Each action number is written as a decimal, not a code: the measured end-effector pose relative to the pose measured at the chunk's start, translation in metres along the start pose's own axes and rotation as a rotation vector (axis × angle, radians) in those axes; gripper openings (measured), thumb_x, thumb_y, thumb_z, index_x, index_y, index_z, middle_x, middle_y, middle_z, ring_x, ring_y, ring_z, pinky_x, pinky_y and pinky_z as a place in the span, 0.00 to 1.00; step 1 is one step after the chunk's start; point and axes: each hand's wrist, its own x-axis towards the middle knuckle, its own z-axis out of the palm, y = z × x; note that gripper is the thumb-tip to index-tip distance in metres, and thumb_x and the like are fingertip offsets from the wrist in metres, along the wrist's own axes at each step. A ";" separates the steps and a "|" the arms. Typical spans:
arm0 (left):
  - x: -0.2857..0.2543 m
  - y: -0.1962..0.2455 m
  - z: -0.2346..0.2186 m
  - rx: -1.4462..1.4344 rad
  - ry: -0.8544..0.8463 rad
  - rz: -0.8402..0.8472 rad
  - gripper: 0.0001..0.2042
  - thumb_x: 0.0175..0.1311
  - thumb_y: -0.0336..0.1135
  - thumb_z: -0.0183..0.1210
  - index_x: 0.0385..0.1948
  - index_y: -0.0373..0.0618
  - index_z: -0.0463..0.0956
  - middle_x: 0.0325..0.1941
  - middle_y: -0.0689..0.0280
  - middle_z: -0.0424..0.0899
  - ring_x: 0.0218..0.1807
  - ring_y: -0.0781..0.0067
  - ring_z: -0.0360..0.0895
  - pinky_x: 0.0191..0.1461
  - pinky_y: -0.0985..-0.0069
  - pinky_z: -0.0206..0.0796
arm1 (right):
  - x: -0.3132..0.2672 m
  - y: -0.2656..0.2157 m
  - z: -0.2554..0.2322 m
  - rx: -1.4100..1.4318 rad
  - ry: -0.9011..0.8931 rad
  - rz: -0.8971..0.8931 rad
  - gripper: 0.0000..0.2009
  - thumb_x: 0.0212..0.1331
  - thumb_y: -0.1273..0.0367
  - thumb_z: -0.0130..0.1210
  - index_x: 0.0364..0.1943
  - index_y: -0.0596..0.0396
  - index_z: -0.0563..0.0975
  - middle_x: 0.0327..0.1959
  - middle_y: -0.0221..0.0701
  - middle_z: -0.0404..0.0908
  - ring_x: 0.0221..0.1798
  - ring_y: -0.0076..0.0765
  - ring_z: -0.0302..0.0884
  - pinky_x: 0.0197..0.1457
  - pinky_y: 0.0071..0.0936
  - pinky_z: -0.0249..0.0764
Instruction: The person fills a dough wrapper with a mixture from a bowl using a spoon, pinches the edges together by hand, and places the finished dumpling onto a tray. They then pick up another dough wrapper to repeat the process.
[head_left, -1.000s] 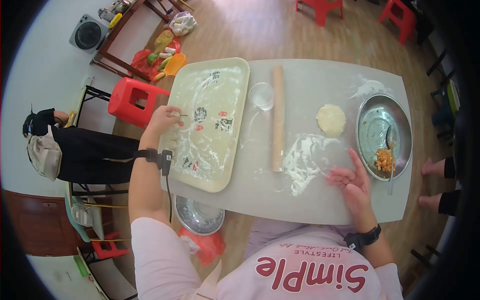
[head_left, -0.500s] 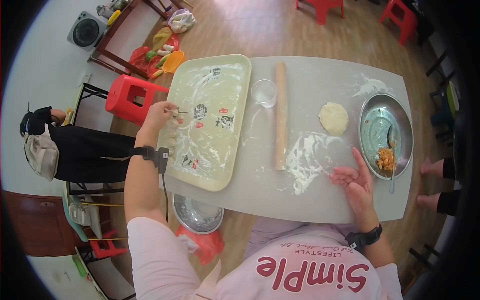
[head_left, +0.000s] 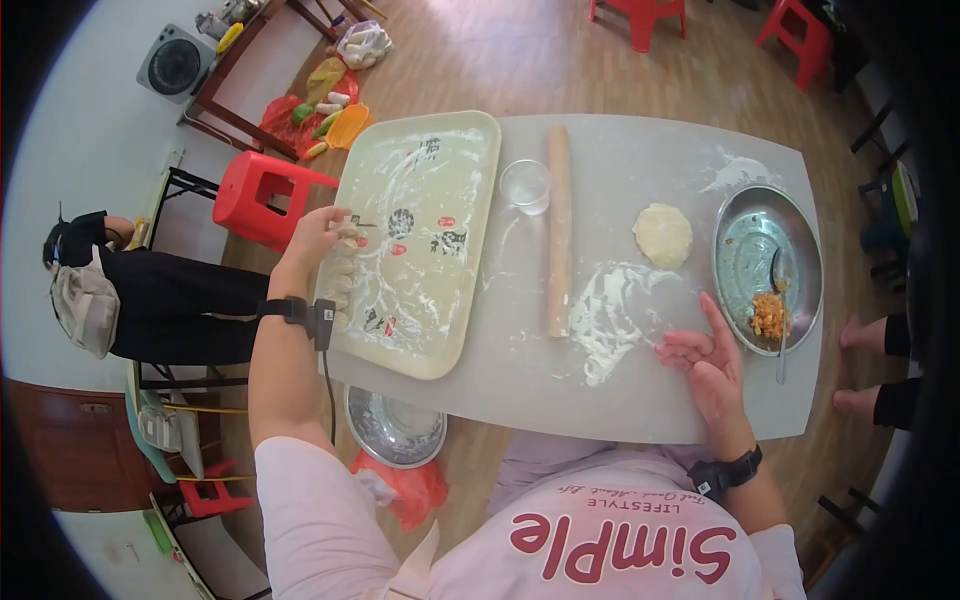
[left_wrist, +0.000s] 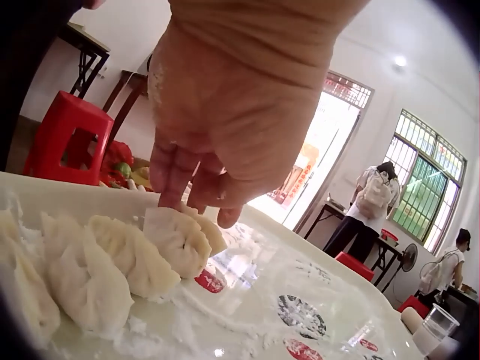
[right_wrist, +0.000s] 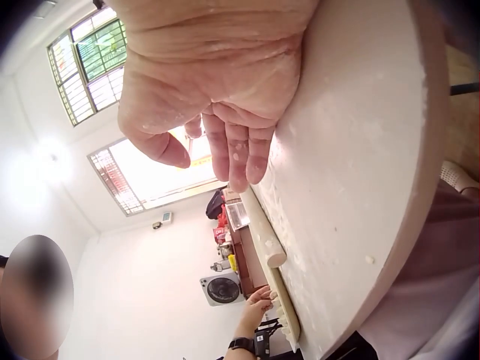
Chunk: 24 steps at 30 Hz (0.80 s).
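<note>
My left hand (head_left: 318,238) is at the left edge of the cream tray (head_left: 425,310), fingers reaching down. In the left wrist view, its thumb and fingertips pinch the top of the dumpling (left_wrist: 214,231) at the far end of a row. Several more pleated dumplings (left_wrist: 88,274) lie close together along the rim. On the table's right side my right hand (head_left: 708,365) rests palm up, its fingers loosely bent and holding nothing. Beyond it lies a round dough wrapper (head_left: 663,236), beside a steel bowl (head_left: 722,270) with orange-brown filling (head_left: 768,318) and a spoon (head_left: 782,362).
A wooden rolling pin (head_left: 559,240) lies mid-table, with a clear cup (head_left: 525,187) to its left. Loose flour (head_left: 603,325) is spread near the pin. A metal basin (head_left: 395,430) sits below the table's front edge. A red stool (head_left: 265,200) stands beyond the tray.
My left hand has shifted slightly left toward the tray's edge, and more of the dumpling row shows beside it. My right hand keeps its place.
</note>
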 end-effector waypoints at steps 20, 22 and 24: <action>-0.072 0.134 0.033 -0.100 0.462 0.319 0.07 0.60 0.28 0.58 0.37 0.38 0.79 0.33 0.59 0.82 0.33 0.68 0.79 0.39 0.72 0.70 | -0.005 -0.005 -0.002 -0.027 -0.116 0.025 0.30 0.57 0.75 0.48 0.68 0.59 0.58 0.52 0.43 0.77 0.54 0.40 0.77 0.61 0.36 0.69; -0.046 0.079 0.014 -0.139 0.474 -0.010 0.10 0.61 0.32 0.58 0.40 0.39 0.79 0.34 0.58 0.84 0.35 0.66 0.80 0.42 0.71 0.70 | -0.005 -0.004 -0.004 -0.037 -0.110 0.014 0.30 0.56 0.76 0.47 0.67 0.60 0.59 0.52 0.43 0.77 0.54 0.41 0.77 0.61 0.36 0.69; -0.030 0.032 0.007 -0.092 0.415 -0.016 0.12 0.60 0.33 0.59 0.43 0.39 0.79 0.37 0.57 0.84 0.38 0.64 0.81 0.45 0.70 0.70 | -0.004 -0.002 -0.005 -0.028 -0.121 0.005 0.30 0.56 0.76 0.47 0.67 0.60 0.59 0.51 0.43 0.77 0.53 0.41 0.77 0.61 0.36 0.69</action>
